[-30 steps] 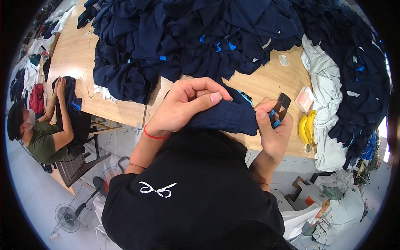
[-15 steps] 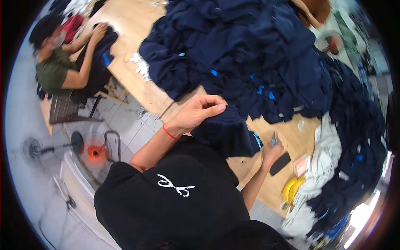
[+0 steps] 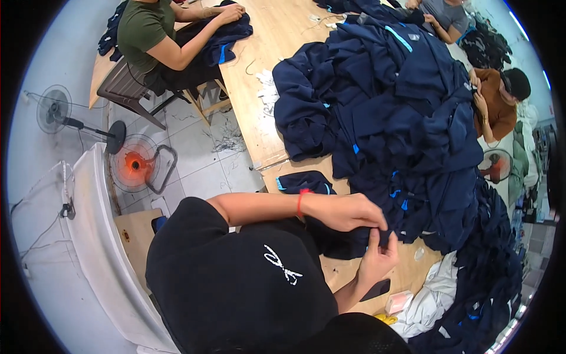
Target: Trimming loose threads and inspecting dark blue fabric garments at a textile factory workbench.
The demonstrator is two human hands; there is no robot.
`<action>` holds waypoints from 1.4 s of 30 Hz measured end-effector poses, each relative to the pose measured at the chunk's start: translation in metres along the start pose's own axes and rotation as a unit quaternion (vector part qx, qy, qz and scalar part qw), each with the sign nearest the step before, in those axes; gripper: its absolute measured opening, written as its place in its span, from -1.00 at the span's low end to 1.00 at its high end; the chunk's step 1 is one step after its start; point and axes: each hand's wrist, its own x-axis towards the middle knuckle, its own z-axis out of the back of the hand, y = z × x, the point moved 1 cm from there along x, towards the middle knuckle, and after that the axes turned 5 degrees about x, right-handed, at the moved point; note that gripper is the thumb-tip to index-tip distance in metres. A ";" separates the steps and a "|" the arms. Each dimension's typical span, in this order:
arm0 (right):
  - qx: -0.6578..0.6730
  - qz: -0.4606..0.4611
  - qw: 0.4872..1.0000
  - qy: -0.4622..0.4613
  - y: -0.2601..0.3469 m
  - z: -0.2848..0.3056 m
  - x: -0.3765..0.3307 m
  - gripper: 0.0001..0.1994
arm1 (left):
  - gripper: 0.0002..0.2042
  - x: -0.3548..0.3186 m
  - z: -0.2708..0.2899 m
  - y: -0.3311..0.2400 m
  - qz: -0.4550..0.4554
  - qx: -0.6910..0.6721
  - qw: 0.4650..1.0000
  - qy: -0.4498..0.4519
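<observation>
A navy garment (image 3: 339, 243) hangs in front of my chest, over the table's near edge. My left hand (image 3: 348, 212), with a red band at its wrist, reaches across from the left and pinches the garment's edge. Close below it, my right hand (image 3: 377, 259) is raised with thumb and finger closed on the same edge. The fingertips of both hands nearly meet there. No snips show in the right hand; its palm side is partly hidden. A big heap of navy garments (image 3: 377, 118) lies just beyond my hands.
A dark phone (image 3: 376, 289), a pink-and-white box (image 3: 399, 302) and yellow bananas (image 3: 386, 318) lie right of me, beside white cloth (image 3: 430, 301). Co-workers handle garments around the wooden table (image 3: 259, 124). Fans (image 3: 135, 165) stand on the floor at left.
My view has swung, shifting the scene. My right hand has come up from the table to join the left at the garment's edge. The blue-handled snips it held no longer show.
</observation>
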 end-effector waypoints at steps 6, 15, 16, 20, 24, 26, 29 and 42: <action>-0.231 -0.050 0.971 0.034 -0.051 0.008 -0.012 -0.81 | -0.88 -0.062 0.136 0.067 0.176 0.254 0.858 -0.409; -0.183 -0.073 0.980 0.023 -0.062 0.036 -0.005 -0.57 | -0.83 -0.146 0.302 0.167 0.425 0.531 0.537 -0.499; -0.180 -0.074 0.981 0.018 -0.062 0.040 -0.007 -0.57 | -0.83 -0.147 0.307 0.166 0.421 0.533 0.541 -0.496; -0.175 -0.058 0.982 -0.030 -0.045 0.051 -0.009 -0.59 | -0.83 -0.172 0.312 0.122 0.319 0.549 0.561 -0.530; -0.120 -0.093 0.984 -0.092 -0.043 0.072 -0.019 -0.68 | -0.83 -0.184 0.303 0.071 0.246 0.199 0.652 -0.689; -0.137 -0.101 0.979 -0.117 -0.038 0.075 -0.021 -0.68 | -0.85 -0.170 0.299 0.055 0.104 -0.019 0.711 -0.695; -0.132 -0.086 0.983 -0.096 -0.029 0.078 -0.007 -0.67 | -0.87 -0.155 0.271 0.019 0.029 -0.130 0.749 -0.648; -0.117 0.156 0.980 0.039 0.035 -0.049 0.050 -0.49 | -0.88 0.020 0.032 0.015 0.217 -0.067 0.970 -0.084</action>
